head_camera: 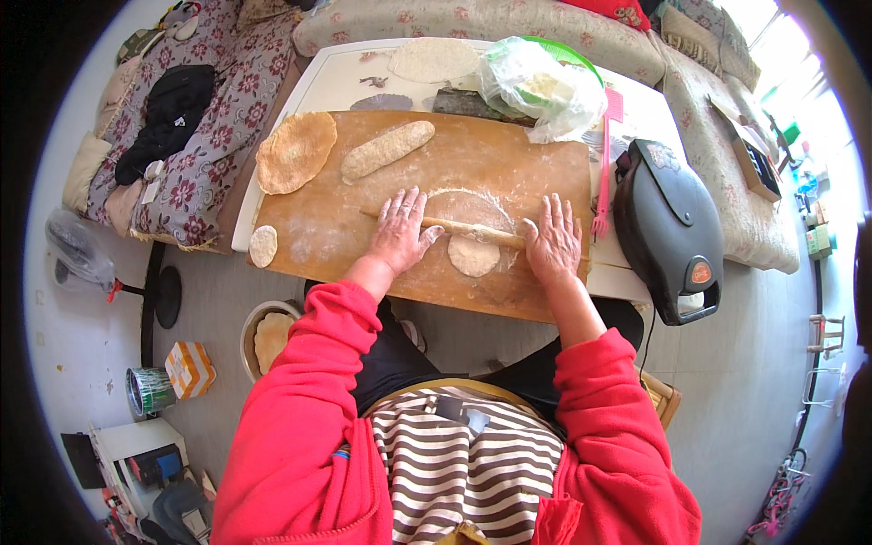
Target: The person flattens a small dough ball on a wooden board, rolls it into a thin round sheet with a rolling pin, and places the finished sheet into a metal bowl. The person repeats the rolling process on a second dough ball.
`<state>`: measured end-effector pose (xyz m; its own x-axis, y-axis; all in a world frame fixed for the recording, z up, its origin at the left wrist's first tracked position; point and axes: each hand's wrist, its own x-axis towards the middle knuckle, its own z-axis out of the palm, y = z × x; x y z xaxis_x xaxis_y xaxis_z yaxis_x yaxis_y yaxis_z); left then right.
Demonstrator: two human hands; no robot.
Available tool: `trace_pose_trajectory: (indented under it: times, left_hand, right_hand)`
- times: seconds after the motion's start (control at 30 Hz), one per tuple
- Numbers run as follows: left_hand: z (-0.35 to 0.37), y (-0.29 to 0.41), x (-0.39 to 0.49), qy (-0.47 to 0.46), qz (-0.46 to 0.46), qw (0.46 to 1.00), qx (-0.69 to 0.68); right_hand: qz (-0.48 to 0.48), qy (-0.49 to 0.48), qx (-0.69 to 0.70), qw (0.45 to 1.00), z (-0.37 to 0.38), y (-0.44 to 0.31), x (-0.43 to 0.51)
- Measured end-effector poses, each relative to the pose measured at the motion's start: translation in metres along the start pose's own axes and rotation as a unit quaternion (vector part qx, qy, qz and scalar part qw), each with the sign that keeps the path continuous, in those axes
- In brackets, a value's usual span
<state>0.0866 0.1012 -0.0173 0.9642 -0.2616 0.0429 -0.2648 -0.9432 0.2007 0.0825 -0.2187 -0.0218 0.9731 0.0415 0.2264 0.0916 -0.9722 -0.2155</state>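
A thin wooden rolling pin (475,232) lies across the far edge of a small round of dough (475,256) on a floured wooden board (327,225). My left hand (403,228) rests flat over the pin's left part, fingers pointing away. On its right part lies my right hand (554,238), palm down, fingers extended. Beyond my left hand is a long log of dough (388,151), with a browned flatbread (297,152) to its left. A smaller dough round (263,246) sits at the board's left edge. Loose flour forms an arc beyond the pin.
A black electric griddle (667,231) with a cord stands at the right. Near it lies a pink fly swatter (605,157). A plastic bag (545,88) in a green basket and a large thin dough sheet (433,60) are behind. A bowl with flatbread (271,340) stands below left.
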Motion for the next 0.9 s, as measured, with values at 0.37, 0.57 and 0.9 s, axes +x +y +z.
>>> trace_pose_trajectory:
  times: [0.37,0.57,0.9]
  left_hand:
    - [-0.013,-0.002,-0.099,-0.023,0.047,0.999,0.005]
    - [-0.018,0.001,-0.052,-0.044,-0.029,0.998,-0.017]
    - [-0.007,-0.007,-0.043,0.006,0.015,1.000,0.010]
  right_hand:
    - [-0.052,-0.015,-0.005,0.998,0.001,-0.002,-0.034]
    - [-0.007,-0.008,-0.001,1.000,0.011,-0.009,0.026]
    - [0.005,-0.018,0.008,1.000,0.006,0.000,-0.004]
